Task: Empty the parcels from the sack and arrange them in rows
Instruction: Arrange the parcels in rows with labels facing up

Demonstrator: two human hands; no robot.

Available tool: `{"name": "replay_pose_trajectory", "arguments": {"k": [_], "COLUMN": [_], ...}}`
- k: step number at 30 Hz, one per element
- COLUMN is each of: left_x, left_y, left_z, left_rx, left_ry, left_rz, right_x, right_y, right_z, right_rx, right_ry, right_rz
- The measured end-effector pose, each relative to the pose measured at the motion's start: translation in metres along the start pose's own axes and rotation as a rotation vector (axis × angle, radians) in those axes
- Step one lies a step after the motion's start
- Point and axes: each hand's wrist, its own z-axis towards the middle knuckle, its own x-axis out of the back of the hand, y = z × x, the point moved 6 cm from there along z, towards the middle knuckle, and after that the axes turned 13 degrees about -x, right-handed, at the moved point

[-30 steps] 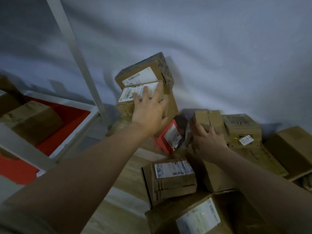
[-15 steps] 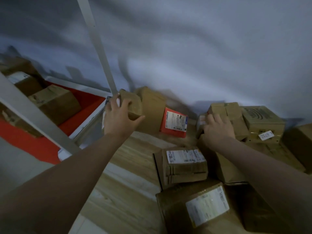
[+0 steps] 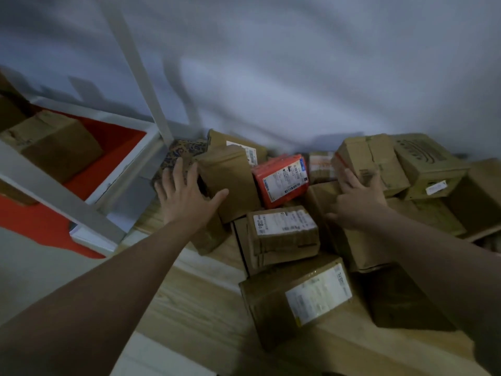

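Observation:
Several cardboard parcels lie in a loose cluster on the wooden floor against the wall. My left hand (image 3: 187,196) is flat with fingers spread, pressed on a tall brown parcel (image 3: 230,180) and touching a dark patterned parcel (image 3: 184,154) behind it. A red parcel (image 3: 282,180) with a white label leans just right of them. My right hand (image 3: 355,202) grips the lower edge of a small tilted brown parcel (image 3: 371,158). Nearer me lie a labelled parcel (image 3: 282,234) and a bigger labelled parcel (image 3: 298,297). No sack is visible.
A white metal shelf frame (image 3: 151,104) with a red shelf (image 3: 119,142) stands at the left, holding a brown box (image 3: 54,145). More boxes (image 3: 425,164) crowd the right side by the wall. Bare wooden floor (image 3: 195,308) lies near me.
My left hand brought the two stacked parcels down from mid-air to the floor beside the shelf post and now lies spread on them. My right hand stayed on the small brown parcel.

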Motion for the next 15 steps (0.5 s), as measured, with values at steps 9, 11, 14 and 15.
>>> {"name": "replay_pose_trajectory", "arguments": {"k": [9, 11, 14, 15], "left_x": [-0.061, -0.083, -0.094, -0.094], "left_y": [0.179, 0.185, 0.168, 0.160], "left_z": [-0.008, -0.028, -0.049, -0.053], "left_rx": [-0.619, -0.653, -0.769, -0.783], "left_ry": [-0.357, -0.457, -0.441, -0.433], "left_rz": [-0.145, -0.173, -0.055, -0.009], "right_x": [-0.011, -0.030, -0.052, -0.059], "right_y": [-0.018, -0.013, 0.000, 0.003], "right_z": [-0.049, -0.055, -0.069, -0.075], "right_rx": [0.132, 0.120, 0.109, 0.116], "right_ry": [0.154, 0.108, 0.095, 0.094], "right_rz": [0.172, 0.161, 0.172, 0.181]}}
